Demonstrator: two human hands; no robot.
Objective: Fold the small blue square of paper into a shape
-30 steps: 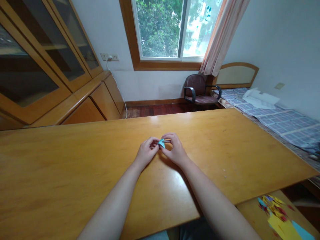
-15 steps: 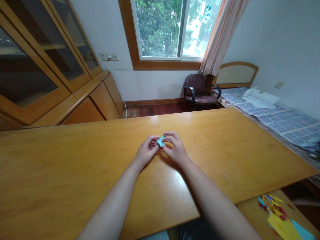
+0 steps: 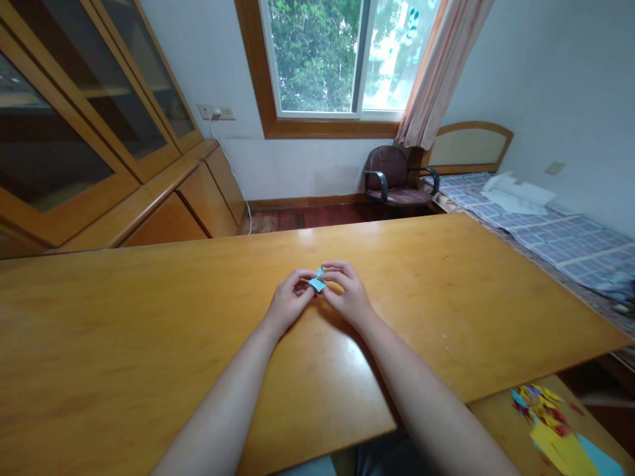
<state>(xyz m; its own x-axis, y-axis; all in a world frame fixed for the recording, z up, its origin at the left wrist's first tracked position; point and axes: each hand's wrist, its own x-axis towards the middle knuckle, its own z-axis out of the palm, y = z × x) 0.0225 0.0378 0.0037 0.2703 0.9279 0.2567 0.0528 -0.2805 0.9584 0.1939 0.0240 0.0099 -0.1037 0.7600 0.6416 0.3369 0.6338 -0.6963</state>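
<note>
One small piece of light-blue paper (image 3: pixel 317 285) sits between the fingertips of both hands, over the bench (image 3: pixel 149 344), well in from its near edge and short of its far edge. The left hand (image 3: pixel 289 296) is at the paper's left side, its fingers curled and its thumb tip close to the lower edge, the grip narrow. The right hand (image 3: pixel 350 294) is at the right side, fingers arched over the upper part and thumb below, pinching it. The paper looks folded: a small tip rises by the right fingers, while a flatter part faces the near edge. Whether it touches the bench I cannot tell.

Past the near edge, toward the bench's right corner, a lower wooden surface (image 3: pixel 496 423) carries a heap of coloured scraps (image 3: pixel 543 406), mostly yellow and red, with a yellow sheet (image 3: pixel 560 449) and a light-blue sheet (image 3: pixel 600 457) just beside it. Beyond the far edge stands a dark red armchair (image 3: pixel 389 170); along the right edge is a bed (image 3: pixel 546 228) with a checked cover.
</note>
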